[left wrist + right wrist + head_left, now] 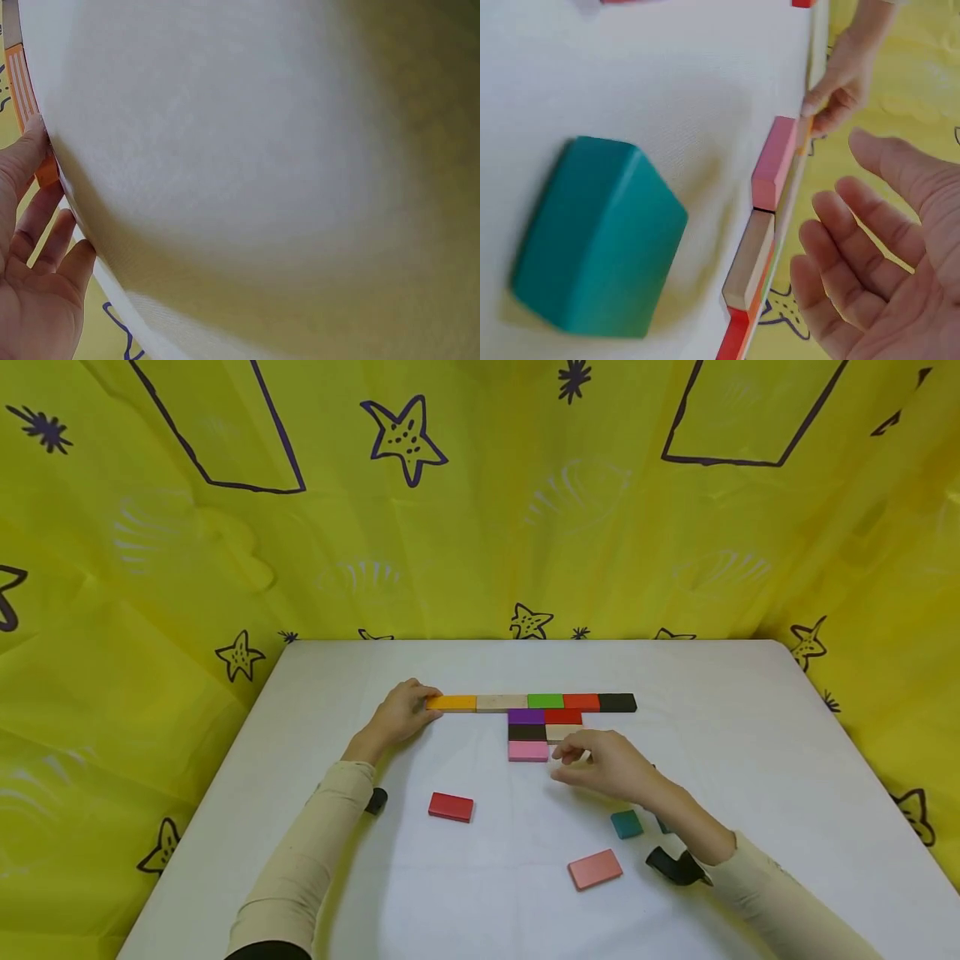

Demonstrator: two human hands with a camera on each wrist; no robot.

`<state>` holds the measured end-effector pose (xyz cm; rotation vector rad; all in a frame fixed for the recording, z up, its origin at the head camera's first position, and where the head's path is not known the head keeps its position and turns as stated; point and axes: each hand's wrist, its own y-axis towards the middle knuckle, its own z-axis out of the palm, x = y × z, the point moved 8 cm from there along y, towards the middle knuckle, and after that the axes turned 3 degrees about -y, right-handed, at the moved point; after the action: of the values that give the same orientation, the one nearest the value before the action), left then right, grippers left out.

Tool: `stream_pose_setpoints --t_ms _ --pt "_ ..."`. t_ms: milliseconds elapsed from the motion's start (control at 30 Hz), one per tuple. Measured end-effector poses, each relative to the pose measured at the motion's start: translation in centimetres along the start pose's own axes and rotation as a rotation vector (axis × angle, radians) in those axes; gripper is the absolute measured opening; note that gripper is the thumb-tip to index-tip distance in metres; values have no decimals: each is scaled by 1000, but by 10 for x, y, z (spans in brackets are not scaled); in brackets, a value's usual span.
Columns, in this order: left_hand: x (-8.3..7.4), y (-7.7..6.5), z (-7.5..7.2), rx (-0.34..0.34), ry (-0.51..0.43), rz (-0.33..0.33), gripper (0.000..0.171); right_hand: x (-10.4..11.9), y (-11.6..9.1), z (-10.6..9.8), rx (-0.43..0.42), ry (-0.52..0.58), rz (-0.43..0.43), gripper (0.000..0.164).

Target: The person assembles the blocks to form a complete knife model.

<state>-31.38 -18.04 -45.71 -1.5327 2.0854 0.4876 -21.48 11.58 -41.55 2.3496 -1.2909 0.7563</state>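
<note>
My left hand (397, 717) pinches the left end of an orange block (453, 703) between thumb and fingers. That block forms the left end of a straight row, followed by a natural wood block (501, 702), a green block (545, 701), a red block (581, 702) and a black block (618, 702). Below the row sit a purple block (527, 717), another red block, a dark brown block (527, 732), a second wood block (561, 734) and a pink block (528, 751). Just right of the pink block, my right hand (611, 766) hovers with loosely bent fingers, holding nothing.
Loose on the white table (247, 827) lie a red block (451, 807), a salmon block (596, 870) and a teal block (627, 824). Another teal piece is partly hidden by my right wrist. A yellow patterned curtain (480, 527) surrounds the table's back and sides.
</note>
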Motion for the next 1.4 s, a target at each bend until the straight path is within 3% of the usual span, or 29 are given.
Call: stream_pose_setpoints --t_ms 533,767,1033,1400 --pt "-1 1 -1 -4 -2 19 32 2 -56 4 -14 127 -134 26" --pt "-1 2 -2 -6 -12 18 33 1 -78 11 32 195 -154 28" --pt "-3 1 -2 3 -17 12 32 4 -96 14 9 160 -247 34" --pt "-2 1 -1 1 -7 18 32 -4 -112 21 68 122 -175 40"
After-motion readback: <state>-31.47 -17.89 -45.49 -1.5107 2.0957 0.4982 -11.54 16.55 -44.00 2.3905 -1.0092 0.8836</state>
